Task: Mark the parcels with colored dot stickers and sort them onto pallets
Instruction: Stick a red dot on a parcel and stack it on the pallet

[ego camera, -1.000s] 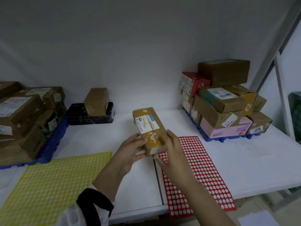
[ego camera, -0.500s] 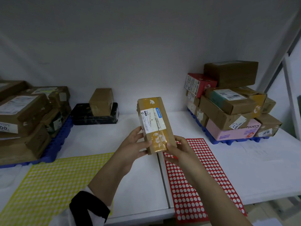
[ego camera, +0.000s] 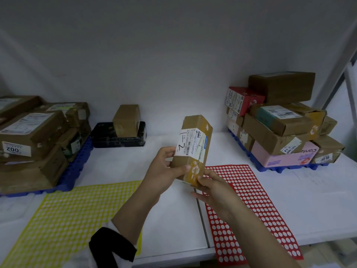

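The left hand (ego camera: 164,171) and right hand (ego camera: 214,188) are gripping the parcel (ego camera: 193,151), fingers (ego camera: 183,168) curled round it, newly tipped toward twelve o'clock, likely showing its label (ego camera: 190,146) for colour choice.

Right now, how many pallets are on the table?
3: a blue pallet at left under stacked parcels, a black pallet at back centre bearing one parcel, a second blue pallet at right. Others may be off-frame.

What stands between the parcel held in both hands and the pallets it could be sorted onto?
Nothing visible does. The left hand and right hand hold the parcel above the table; only its open surface separates it from the left blue pallet, the black pallet and the right blue pallet.
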